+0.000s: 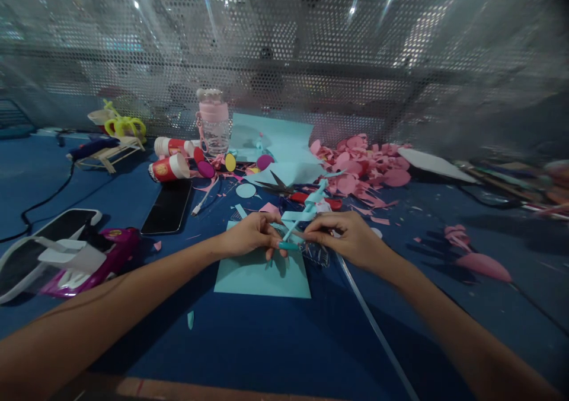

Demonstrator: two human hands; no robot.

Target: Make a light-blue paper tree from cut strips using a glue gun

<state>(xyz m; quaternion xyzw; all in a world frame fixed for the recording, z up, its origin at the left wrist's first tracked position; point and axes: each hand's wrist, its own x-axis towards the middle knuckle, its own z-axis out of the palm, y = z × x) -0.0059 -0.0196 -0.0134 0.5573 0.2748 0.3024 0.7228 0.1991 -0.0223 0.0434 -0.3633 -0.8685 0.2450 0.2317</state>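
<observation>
Over a light turquoise paper sheet (262, 279), both hands hold a curling turquoise paper strip (297, 216) between them. My left hand (255, 235) pinches its lower left part, where a darker teal paper edge (288, 245) shows at the fingertips. My right hand (344, 235) is closed in a pinch at the strip's right side. The strip twists upward and away from me between the hands. Just beyond it lie open scissors (306, 198) with red handles. Thumb and fingers partly cover the paper, so its exact shape is hidden.
A pink heap of cut paper (355, 164) lies at the back right. Behind stand a pink-lidded bottle (213, 122) and more turquoise paper (275, 137). Paper cups (171, 168), a phone (168, 206) and a purple device (95, 258) are at left. A thin clear rod (373, 324) lies at right.
</observation>
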